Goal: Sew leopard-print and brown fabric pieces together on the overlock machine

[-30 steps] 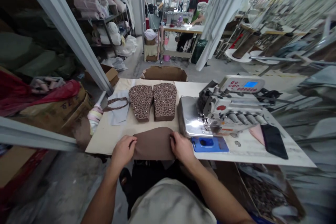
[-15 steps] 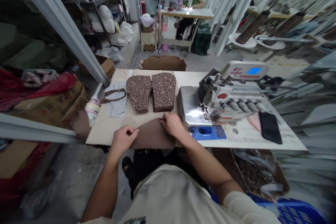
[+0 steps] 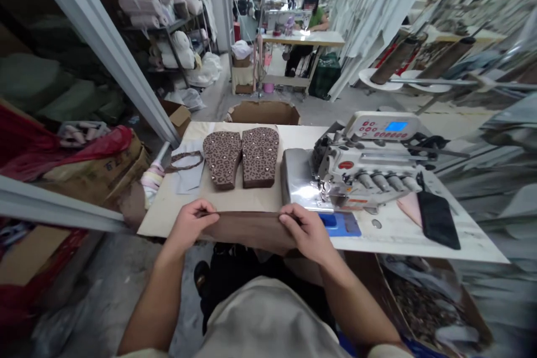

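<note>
A brown piece of fabric (image 3: pixel 251 228) is stretched along the table's front edge, its upper edge straight between my hands. My left hand (image 3: pixel 193 224) pinches the left end of that edge, and my right hand (image 3: pixel 305 229) pinches the right end. Just beyond lie two stacks of leopard-print fabric pieces, the left stack (image 3: pixel 222 159) and the right stack (image 3: pixel 260 156), side by side. Right of them stands an overlock sewing machine (image 3: pixel 361 162) with a lit blue display. My right hand is close to the blue plate (image 3: pixel 342 225) in front of the machine.
A braided brown loop (image 3: pixel 184 160) lies on pale sheets at the table's left. A black pouch-like item (image 3: pixel 438 218) rests at the right. Beyond the table stands an open cardboard box (image 3: pixel 264 112). A co-worker (image 3: pixel 316 17) sits at another machine. A metal post (image 3: pixel 96 50) rises at left.
My right hand has moved right to the fabric's far corner, and the fabric is now pulled taut and lifted along its upper edge. The camera view has tilted up slightly.
</note>
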The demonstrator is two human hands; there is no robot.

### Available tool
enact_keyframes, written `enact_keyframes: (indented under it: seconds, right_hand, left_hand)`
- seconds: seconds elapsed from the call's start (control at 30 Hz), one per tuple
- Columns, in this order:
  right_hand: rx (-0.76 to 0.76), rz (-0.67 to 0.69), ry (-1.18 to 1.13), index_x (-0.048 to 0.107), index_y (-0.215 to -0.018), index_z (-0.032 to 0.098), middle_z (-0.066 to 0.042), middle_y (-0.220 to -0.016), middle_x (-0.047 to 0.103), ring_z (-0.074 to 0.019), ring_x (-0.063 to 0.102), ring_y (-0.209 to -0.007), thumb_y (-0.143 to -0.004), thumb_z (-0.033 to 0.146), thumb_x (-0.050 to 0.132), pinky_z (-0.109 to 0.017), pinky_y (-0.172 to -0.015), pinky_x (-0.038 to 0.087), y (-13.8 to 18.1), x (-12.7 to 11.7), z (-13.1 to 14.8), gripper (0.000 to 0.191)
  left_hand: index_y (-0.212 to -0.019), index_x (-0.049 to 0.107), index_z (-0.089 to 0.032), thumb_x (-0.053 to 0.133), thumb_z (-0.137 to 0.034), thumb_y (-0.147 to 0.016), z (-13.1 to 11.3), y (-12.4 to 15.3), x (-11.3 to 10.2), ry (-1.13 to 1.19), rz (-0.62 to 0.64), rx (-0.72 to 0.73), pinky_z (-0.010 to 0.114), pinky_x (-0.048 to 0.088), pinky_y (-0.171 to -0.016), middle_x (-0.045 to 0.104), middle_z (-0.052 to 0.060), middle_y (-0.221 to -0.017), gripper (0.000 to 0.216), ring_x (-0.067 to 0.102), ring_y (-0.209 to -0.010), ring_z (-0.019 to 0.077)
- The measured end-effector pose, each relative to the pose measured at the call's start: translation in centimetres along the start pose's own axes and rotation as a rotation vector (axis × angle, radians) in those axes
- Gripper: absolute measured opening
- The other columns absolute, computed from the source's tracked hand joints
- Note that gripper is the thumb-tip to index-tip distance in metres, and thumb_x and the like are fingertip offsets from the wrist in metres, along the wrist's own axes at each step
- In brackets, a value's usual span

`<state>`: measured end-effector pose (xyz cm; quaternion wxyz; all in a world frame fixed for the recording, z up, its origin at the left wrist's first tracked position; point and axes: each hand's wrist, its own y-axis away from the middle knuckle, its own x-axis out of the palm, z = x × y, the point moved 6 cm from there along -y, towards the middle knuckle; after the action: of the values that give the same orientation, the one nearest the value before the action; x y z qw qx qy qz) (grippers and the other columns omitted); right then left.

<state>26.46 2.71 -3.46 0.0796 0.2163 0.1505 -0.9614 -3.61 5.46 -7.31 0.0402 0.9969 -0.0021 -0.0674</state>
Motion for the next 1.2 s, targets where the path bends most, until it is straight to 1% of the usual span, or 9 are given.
enact_keyframes:
  seconds: [0.13, 0.4, 0.5, 0.63, 0.8, 0.9, 1.0, 1.1, 1.2]
  right_hand:
    - [0.005, -0.182, 0.031, 0.07, -0.093, 0.022, -0.001, -0.082, 0.075, -0.0173, 0.069, -0.075, -0.099, 0.032, 0.058, -0.024, -0.07, 0.051, 2.1, -3.0, -1.8, 0.017]
    - [0.077, -0.421, 0.072, 0.074, -0.093, 0.022, -0.004, -0.085, 0.078, -0.0207, 0.072, -0.078, -0.095, 0.04, 0.064, -0.027, -0.071, 0.056, 6.1, -8.5, -6.1, 0.021]
    - [0.091, -0.485, 0.08, 0.075, -0.093, 0.021, -0.004, -0.085, 0.079, -0.0211, 0.073, -0.079, -0.095, 0.041, 0.064, -0.028, -0.073, 0.057, 7.3, -10.1, -6.8, 0.022]
    - [0.066, -0.506, 0.1, 0.076, -0.093, 0.022, -0.004, -0.086, 0.079, -0.0208, 0.073, -0.079, -0.094, 0.039, 0.064, -0.028, -0.073, 0.059, 8.5, -12.1, -7.1, 0.02]
    - [0.111, -0.527, 0.042, 0.077, -0.091, 0.023, -0.004, -0.085, 0.079, -0.021, 0.073, -0.078, -0.091, 0.04, 0.068, -0.028, -0.073, 0.058, 10.0, -13.3, -8.8, 0.019]
    - [0.216, -0.554, -0.12, 0.075, -0.086, 0.022, -0.004, -0.079, 0.076, -0.0209, 0.07, -0.075, -0.087, 0.046, 0.071, -0.029, -0.071, 0.057, 11.3, -11.9, -10.7, 0.025]
    - [0.358, -0.517, -0.404, 0.073, -0.08, 0.02, -0.002, -0.067, 0.07, -0.0175, 0.063, -0.062, -0.081, 0.054, 0.077, -0.026, -0.06, 0.052, 12.3, -8.1, -12.1, 0.034]
    - [0.435, -0.337, -0.757, 0.073, -0.087, 0.019, -0.001, -0.07, 0.07, -0.0164, 0.061, -0.061, -0.069, 0.057, 0.088, -0.026, -0.058, 0.051, 12.2, -2.7, -11.7, 0.044]
    - [0.427, -0.155, -0.937, 0.074, -0.09, 0.019, -0.003, -0.079, 0.072, -0.019, 0.065, -0.071, -0.063, 0.055, 0.093, -0.03, -0.066, 0.055, 11.8, 1.6, -10.3, 0.049]
  left_hand:
    - [-0.072, 0.064, -0.017, 0.087, -0.037, -0.061, -1.3, -1.1, 3.8, 0.061, -0.043, 0.011, 0.023, 0.043, -0.063, 0.065, 0.0, -0.07, 0.033, 0.055, -0.066, 0.0128]
    - [-0.07, 0.057, -0.016, 0.09, -0.035, -0.062, -4.2, -2.2, 11.1, 0.073, 0.195, 0.04, 0.022, 0.042, -0.065, 0.062, -0.002, -0.073, 0.039, 0.053, -0.066, 0.0096]
    - [-0.067, 0.051, -0.017, 0.089, -0.033, -0.062, -5.0, -2.4, 13.9, -0.005, 0.399, 0.049, 0.022, 0.041, -0.064, 0.057, -0.003, -0.07, 0.041, 0.049, -0.065, 0.0091]
    - [-0.07, 0.055, -0.017, 0.087, -0.028, -0.061, -5.7, -2.3, 17.1, -0.295, 0.683, 0.057, 0.02, 0.033, -0.058, 0.051, -0.007, -0.066, 0.035, 0.042, -0.061, 0.0085]
    - [-0.062, 0.049, -0.018, 0.089, -0.033, -0.06, -6.8, -2.8, 18.7, -0.393, 0.678, 0.102, 0.022, 0.029, -0.057, 0.047, -0.007, -0.063, 0.043, 0.038, -0.061, 0.0088]
    - [-0.066, 0.05, -0.018, 0.087, -0.034, -0.063, -7.2, -3.6, 19.0, -0.266, 0.646, 0.117, 0.024, 0.04, -0.067, 0.06, -0.002, -0.075, 0.04, 0.051, -0.071, 0.0124]
    - [-0.074, 0.058, -0.018, 0.078, -0.03, -0.072, -7.4, -5.5, 19.1, -0.321, 0.543, 0.132, 0.027, 0.044, -0.072, 0.065, 0.0, -0.08, 0.024, 0.057, -0.075, 0.0151]
    - [-0.081, 0.065, -0.019, 0.073, -0.022, -0.077, -8.1, -7.4, 20.2, -0.579, 0.444, 0.27, 0.03, 0.046, -0.077, 0.067, 0.001, -0.082, 0.01, 0.06, -0.08, 0.0178]
    - [-0.096, 0.071, -0.02, 0.082, -0.023, -0.074, -8.9, -7.9, 21.6, -0.81, 0.302, 0.448, 0.038, 0.049, -0.091, 0.068, 0.005, -0.099, 0.025, 0.062, -0.097, 0.0242]
